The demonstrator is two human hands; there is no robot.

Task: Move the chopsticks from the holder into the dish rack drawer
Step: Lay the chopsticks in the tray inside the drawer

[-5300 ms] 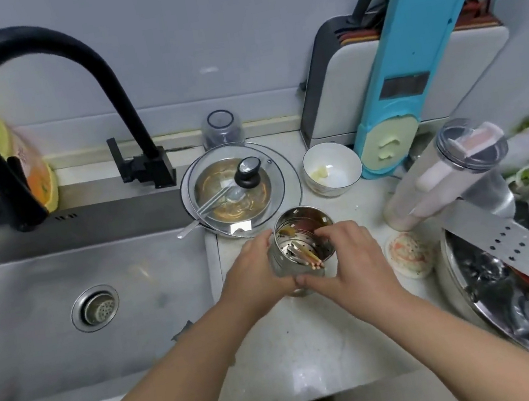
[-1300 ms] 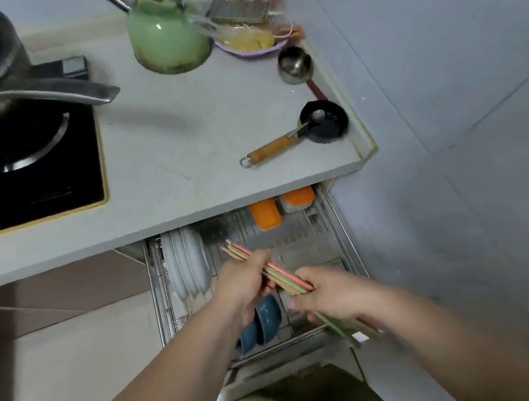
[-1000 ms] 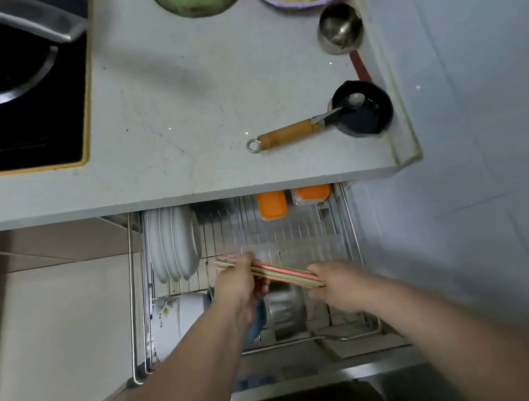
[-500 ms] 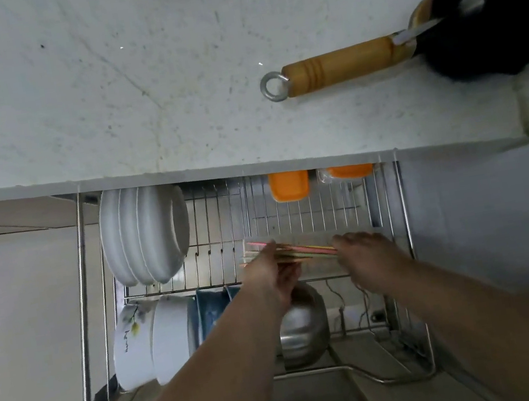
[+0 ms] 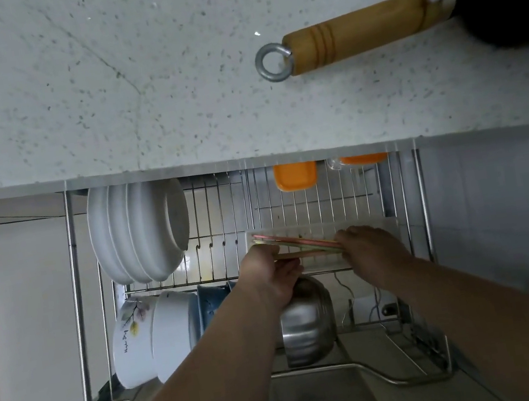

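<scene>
Here, left hand [image 5: 270,279] and right hand [image 5: 372,247] clamped on chopsticks [image 5: 298,245] (bundled), over clear tray [image 5: 368,220], wire drawer [image 5: 79,299]

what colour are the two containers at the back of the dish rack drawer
Orange: the containers sit at the drawer's back edge, partly under the counter, seen in the head view.

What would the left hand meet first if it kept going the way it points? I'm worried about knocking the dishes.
Probably the clear tray under the chopsticks, not the white plates off to its side. The left hand points there; depth is unclear.
</scene>
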